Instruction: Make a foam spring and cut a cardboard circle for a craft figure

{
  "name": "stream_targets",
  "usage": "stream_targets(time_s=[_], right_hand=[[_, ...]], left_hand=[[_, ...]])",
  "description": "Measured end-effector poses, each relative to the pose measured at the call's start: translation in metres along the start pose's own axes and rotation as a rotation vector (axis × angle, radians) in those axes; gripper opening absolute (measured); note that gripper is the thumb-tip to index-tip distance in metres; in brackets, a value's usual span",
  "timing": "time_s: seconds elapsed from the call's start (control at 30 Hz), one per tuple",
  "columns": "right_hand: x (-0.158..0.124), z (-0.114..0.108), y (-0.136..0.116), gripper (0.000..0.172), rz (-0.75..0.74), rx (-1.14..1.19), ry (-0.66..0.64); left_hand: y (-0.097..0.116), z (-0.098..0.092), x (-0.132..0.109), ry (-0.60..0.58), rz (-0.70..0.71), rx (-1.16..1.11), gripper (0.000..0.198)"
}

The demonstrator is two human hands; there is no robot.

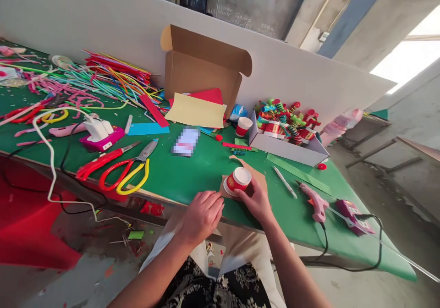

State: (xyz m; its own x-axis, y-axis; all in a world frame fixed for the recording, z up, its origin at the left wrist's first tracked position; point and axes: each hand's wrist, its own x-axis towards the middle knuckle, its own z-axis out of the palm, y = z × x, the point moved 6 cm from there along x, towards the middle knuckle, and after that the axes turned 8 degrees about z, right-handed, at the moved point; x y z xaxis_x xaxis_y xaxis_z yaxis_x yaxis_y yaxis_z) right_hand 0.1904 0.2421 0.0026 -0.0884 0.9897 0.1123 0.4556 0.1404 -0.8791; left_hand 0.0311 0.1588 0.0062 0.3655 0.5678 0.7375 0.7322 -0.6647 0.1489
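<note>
My right hand (257, 200) is closed around a small red-and-white paper cup (237, 178), thumb in front and fingers behind. The cup rests on a piece of brown cardboard (261, 179) near the table's front edge, and a white round rim shows at its lower left. My left hand (205, 214) lies at the cardboard's left corner, its fingers curled together and their tips on that corner. Behind the cup, a curved strip of the cardboard sticks up. A white pen (285, 182) and a pink glue gun (315, 201) lie to the right of my right hand.
Scissors (132, 168) and red pliers (103, 161) lie left, near a purple power strip (103, 138) with cables. Pipe cleaners heap at the back left. An open cardboard box (202, 69) and a tray (288, 147) of finished cup figures stand behind. Cables hang over the front edge.
</note>
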Motion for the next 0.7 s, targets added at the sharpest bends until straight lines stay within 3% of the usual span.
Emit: stream_targets(time_s=[0.37,0.7], right_hand=[[-0.0027,-0.0024,-0.0042,0.045,0.074,-0.033,0.027],[-0.0058,-0.0069,-0.0043,0.04,0.087,-0.145,0.073]], left_hand=[[-0.0019,0.0044,0.003,0.014,-0.073,-0.002,0.019],[-0.0021,0.0089,-0.0001,0.079,-0.039,0.046,0.022]])
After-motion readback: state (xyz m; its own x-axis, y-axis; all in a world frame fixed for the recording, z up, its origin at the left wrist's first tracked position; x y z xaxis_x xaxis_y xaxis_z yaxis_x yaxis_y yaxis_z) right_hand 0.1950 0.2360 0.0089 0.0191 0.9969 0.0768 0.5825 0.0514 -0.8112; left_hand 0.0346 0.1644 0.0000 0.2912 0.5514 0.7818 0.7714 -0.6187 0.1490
